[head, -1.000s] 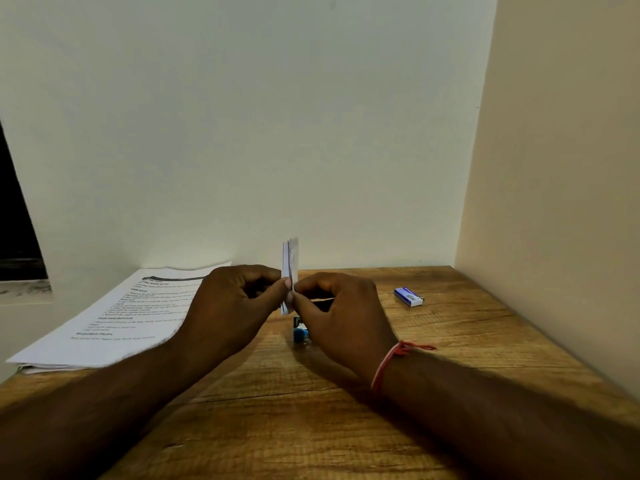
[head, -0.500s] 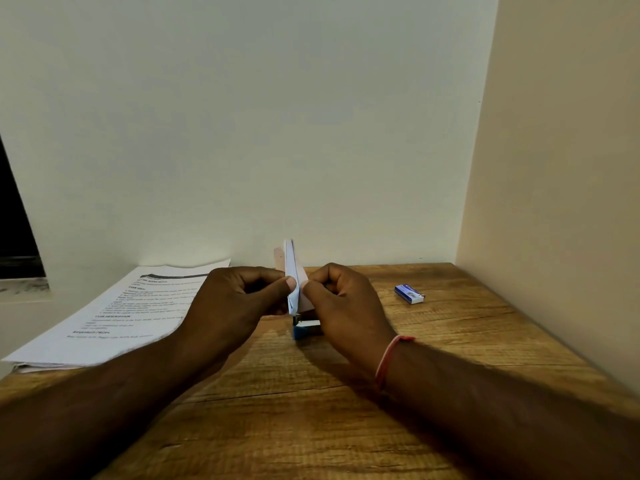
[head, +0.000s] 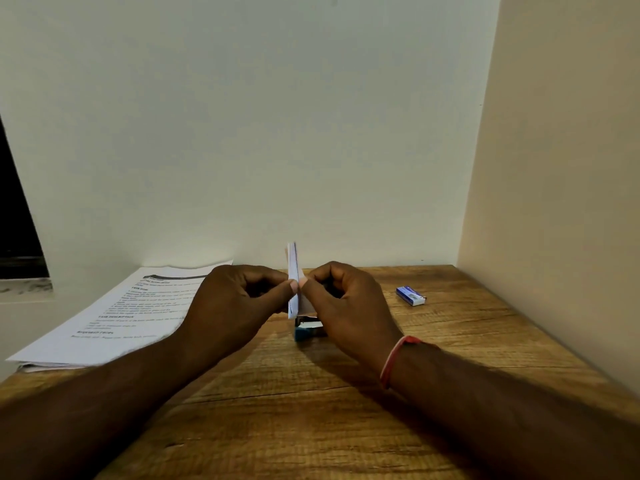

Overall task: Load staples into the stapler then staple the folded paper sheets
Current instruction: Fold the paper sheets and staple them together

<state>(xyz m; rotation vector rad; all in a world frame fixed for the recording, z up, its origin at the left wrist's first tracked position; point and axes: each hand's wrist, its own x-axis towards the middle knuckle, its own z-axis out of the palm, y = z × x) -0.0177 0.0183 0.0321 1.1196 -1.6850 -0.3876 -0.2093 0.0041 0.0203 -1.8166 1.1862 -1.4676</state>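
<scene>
A small wad of folded white paper (head: 293, 268) stands on edge above the table's middle. My left hand (head: 239, 299) pinches it from the left with thumb and curled fingers. My right hand (head: 346, 299) pinches it from the right, thumb tip against the left thumb. Just below the paper a small blue stapler (head: 306, 330) sits on the wooden table (head: 311, 410), partly hidden behind my right hand. I cannot tell whether the stapler touches the paper.
A stack of printed sheets (head: 117, 317) lies at the table's left edge. A small blue staple box (head: 410, 296) rests at the back right. White walls close the table at the back and right.
The folded paper has turned a little and dropped closer to the stapler. Both hands stayed together at the middle, still pinching it.
</scene>
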